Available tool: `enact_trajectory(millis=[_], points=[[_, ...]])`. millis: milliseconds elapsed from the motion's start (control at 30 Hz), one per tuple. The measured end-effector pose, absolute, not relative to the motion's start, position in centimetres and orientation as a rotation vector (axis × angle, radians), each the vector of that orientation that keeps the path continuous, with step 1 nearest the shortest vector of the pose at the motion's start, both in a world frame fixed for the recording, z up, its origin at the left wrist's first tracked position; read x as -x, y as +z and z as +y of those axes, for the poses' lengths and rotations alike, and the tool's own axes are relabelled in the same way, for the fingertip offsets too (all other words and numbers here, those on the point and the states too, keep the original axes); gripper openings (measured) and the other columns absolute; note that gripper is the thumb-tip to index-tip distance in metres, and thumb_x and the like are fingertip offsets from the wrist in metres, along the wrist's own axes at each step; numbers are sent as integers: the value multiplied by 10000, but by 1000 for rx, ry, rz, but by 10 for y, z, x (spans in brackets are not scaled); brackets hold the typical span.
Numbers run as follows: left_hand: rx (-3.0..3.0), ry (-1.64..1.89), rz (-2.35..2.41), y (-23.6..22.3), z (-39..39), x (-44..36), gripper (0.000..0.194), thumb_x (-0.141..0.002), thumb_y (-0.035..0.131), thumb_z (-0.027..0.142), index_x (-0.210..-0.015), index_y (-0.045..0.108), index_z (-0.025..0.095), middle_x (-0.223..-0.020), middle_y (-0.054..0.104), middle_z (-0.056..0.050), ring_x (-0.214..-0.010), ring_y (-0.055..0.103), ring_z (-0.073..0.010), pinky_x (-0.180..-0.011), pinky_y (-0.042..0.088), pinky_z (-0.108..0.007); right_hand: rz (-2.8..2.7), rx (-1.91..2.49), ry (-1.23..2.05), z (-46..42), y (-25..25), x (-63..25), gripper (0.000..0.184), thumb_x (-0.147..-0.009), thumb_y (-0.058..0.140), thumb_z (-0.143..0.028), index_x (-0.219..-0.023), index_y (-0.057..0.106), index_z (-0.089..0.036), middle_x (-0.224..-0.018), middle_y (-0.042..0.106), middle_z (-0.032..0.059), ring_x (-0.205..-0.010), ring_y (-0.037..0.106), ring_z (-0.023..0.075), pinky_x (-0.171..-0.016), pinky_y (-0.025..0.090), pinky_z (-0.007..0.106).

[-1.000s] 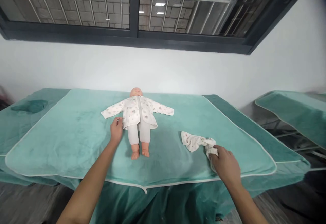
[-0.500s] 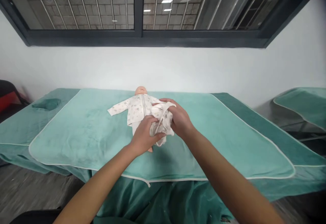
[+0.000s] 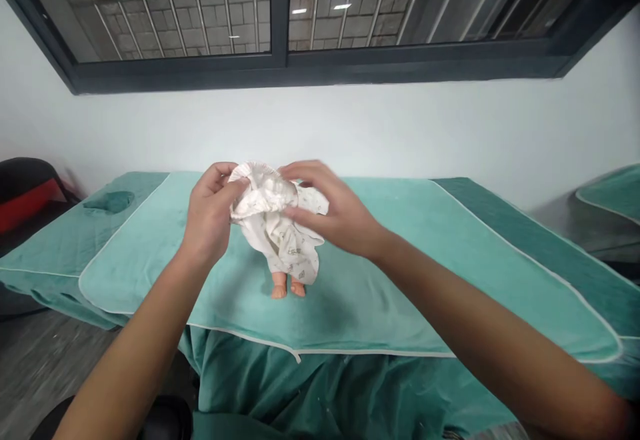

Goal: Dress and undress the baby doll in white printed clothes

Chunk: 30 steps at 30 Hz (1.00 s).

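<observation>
Nearest, both hands are raised with a patterned white garment (image 3: pixel 293 243) between them. The left hand (image 3: pixel 207 210) pinches its gathered edge between thumb and fingers; the right hand (image 3: pixel 335 207) curves thumb and fingers about the other side — whether it grips the cloth, I cannot tell. Behind the garment lies the doll, mostly hidden, its bare feet (image 3: pixel 279 287) showing below the hem. Under it is a pale-edged green blanket (image 3: pixel 380 313) — spread over a green bed (image 3: pixel 505 227). Beyond stand a white wall (image 3: pixel 360 127) and a dark-framed window (image 3: pixel 320 69).
</observation>
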State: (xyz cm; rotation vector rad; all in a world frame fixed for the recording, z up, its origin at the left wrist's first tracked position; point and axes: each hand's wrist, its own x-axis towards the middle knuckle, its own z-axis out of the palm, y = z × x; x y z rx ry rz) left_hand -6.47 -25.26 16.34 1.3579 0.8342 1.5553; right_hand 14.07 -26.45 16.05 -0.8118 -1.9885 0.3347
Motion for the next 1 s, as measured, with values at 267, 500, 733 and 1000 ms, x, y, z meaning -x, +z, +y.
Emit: enact_trajectory(millis=[267, 500, 733, 1000], points=[[-1514, 1471, 1037, 179, -235, 87, 165, -752, 672, 214, -904, 661, 149, -818, 596, -11, -763, 599, -151, -719, 498, -277, -2389, 920, 479, -241, 165, -136, 399, -923, 598, -530, -700, 559, -202, -659, 508, -17, -670, 464, 155, -680, 344, 287], [-1955, 1148, 990, 153, -244, 85, 252, -828, 710, 359, -1021, 705, 198, -1066, 684, -42, -1031, 618, -219, -936, 489, -326, -2167, 981, 700, -236, 168, -130, 452, -928, 523, -602, -766, 613, -189, -722, 531, -17, -695, 472, 137, -654, 338, 264], [-1653, 1026, 868, 118, -244, 80, 302, -805, 735, 458, -855, 705, 161, -859, 695, -25, -834, 631, -202, -765, 495, -291, -2183, 1045, 868, -237, 149, -137, 509, -866, 609, -642, -631, 589, -191, -604, 523, -19, -585, 465, 122, -556, 311, 264], [-1191, 1078, 694, 117, -238, 73, 472, -819, 711, 564, -1041, 707, 147, -927, 743, -78, -903, 707, -262, -794, 555, -348, -1677, 930, 1135, -242, 151, -144, 567, -808, 628, -744, -682, 610, -191, -678, 599, 10, -665, 558, 157, -604, 422, 280]])
